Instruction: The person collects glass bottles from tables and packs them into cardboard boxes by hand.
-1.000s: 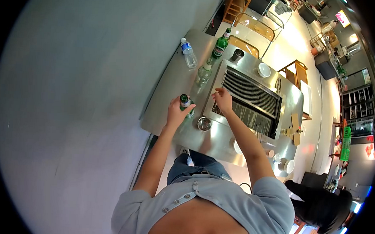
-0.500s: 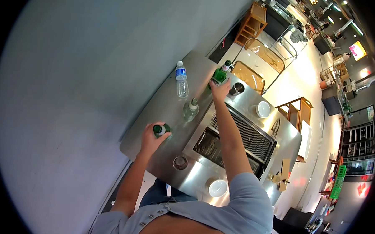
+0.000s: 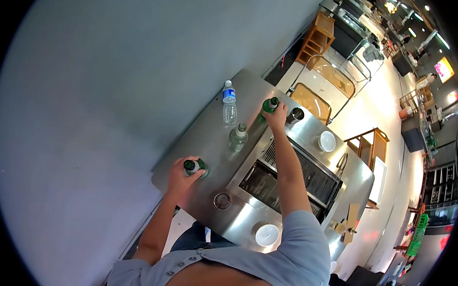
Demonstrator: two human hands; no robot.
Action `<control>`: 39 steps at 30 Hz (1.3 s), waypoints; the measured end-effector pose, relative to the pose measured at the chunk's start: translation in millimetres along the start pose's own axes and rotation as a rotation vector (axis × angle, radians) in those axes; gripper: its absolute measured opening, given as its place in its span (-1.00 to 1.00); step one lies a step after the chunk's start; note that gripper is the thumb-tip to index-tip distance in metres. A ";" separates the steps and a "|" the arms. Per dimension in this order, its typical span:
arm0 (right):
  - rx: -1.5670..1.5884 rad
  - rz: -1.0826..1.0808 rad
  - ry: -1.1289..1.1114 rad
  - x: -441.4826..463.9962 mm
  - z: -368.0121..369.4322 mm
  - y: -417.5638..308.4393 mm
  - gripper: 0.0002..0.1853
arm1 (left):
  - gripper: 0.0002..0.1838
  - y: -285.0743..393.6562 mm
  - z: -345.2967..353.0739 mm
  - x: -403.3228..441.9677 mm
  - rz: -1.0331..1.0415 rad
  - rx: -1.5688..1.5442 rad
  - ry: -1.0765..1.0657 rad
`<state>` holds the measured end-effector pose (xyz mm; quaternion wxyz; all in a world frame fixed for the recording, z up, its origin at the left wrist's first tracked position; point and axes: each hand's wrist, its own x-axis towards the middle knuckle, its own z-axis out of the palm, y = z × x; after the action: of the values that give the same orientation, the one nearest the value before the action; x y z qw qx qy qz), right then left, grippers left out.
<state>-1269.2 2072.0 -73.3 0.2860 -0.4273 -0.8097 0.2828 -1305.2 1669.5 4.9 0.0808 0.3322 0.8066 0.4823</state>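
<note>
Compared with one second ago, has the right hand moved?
Yes: the right hand went away from the person, from above the edge of the built-in grill to beyond it, at the far green beer bottle.

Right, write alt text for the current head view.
A person's left hand grips a green glass bottle, the right hand a second green glass bottle, at a stainless-steel table. Between them stands a clear glass bottle, near a clear, blue-labelled plastic bottle; a rectangular metal grill is set into the tabletop.
</note>
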 end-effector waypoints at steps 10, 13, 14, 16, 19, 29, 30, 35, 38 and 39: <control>0.204 -0.243 0.253 -138.7 -117.1 -48.2 -0.36 | -0.62 50.6 -22.2 -0.6 0.143 -0.229 -0.017; 0.159 -0.176 0.203 -188.3 -158.8 -50.1 -0.27 | -0.62 74.3 -13.1 -1.4 0.293 -0.283 -0.083; 0.141 -0.171 0.186 -208.2 -176.0 -53.0 -0.25 | -0.63 82.6 -9.5 -4.0 0.356 -0.336 -0.103; 0.133 -0.160 0.163 -247.6 -208.3 -58.1 -0.22 | -0.63 100.7 -0.9 -13.9 0.407 -0.366 -0.210; 0.123 -0.105 0.210 -312.4 -245.9 -56.7 -0.24 | -0.63 126.2 23.1 -34.8 0.469 -0.409 -0.388; -0.062 0.201 0.520 -530.5 -338.7 -11.7 -0.21 | -0.64 220.8 141.4 -169.2 0.679 -0.572 -1.053; -0.070 0.247 0.561 -552.4 -346.1 -8.6 -0.22 | -0.65 225.7 156.2 -185.7 0.716 -0.601 -1.107; -0.161 0.465 0.766 -666.5 -384.4 14.0 -0.22 | -0.62 264.1 210.6 -294.8 0.733 -0.696 -1.350; -0.229 0.570 0.852 -743.9 -408.9 23.7 -0.22 | -0.62 280.7 236.0 -374.7 0.764 -0.702 -1.473; -0.234 0.592 0.869 -769.0 -415.0 28.6 -0.22 | -0.62 286.6 244.4 -398.7 0.771 -0.651 -1.537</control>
<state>-599.2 1517.6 17.2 0.4533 -0.7438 -0.4879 0.0564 -758.4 1691.8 40.0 0.5177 0.7683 0.1889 0.3257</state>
